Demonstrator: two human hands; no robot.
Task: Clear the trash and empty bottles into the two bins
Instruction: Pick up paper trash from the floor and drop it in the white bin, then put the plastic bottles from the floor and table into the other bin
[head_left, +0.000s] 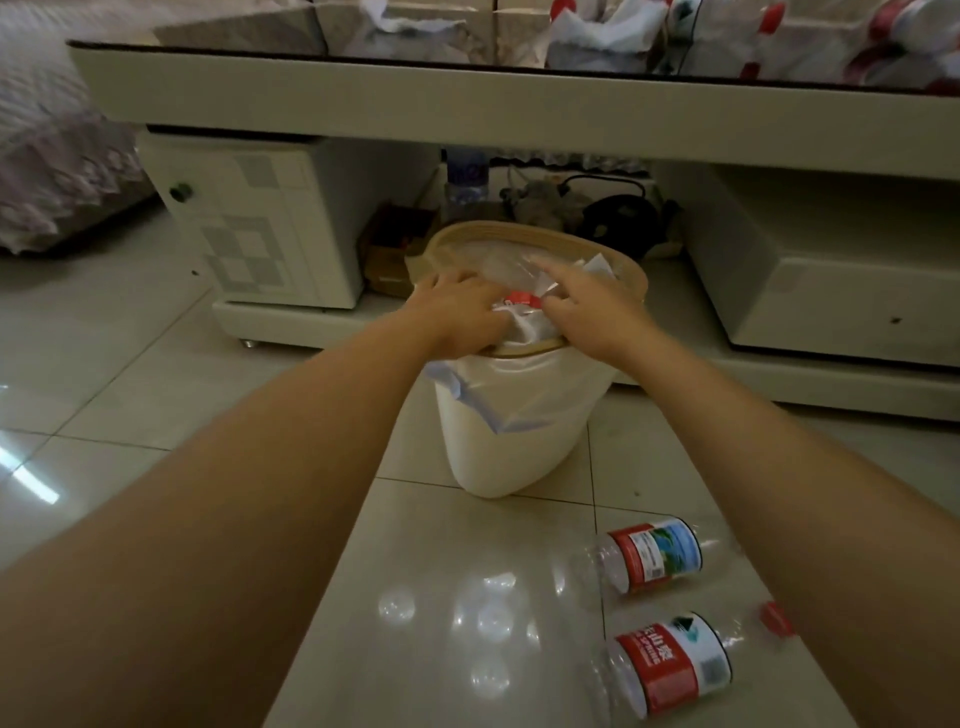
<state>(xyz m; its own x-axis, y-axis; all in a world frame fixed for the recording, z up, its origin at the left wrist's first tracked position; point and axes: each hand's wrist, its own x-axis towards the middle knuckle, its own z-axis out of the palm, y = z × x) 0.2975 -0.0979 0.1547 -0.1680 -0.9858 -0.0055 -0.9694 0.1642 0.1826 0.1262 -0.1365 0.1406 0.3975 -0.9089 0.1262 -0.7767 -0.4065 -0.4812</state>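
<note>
Both my hands are at the bin (514, 441) mouth: left hand (457, 312) gripping crumpled trash (519, 306), right hand (587, 312) spread, pressing. Two bottles (660, 556) lie sideways on the floor, nearer my right arm.

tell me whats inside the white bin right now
The white bin holds a clear liner, crumpled white trash and a red-labelled bottle. Both hands, left and right, cover the rest; deeper contents are hidden.

Two bottles (655, 555) (675, 662) litter the floor right of the bin (511, 447); left side lies open.
</note>
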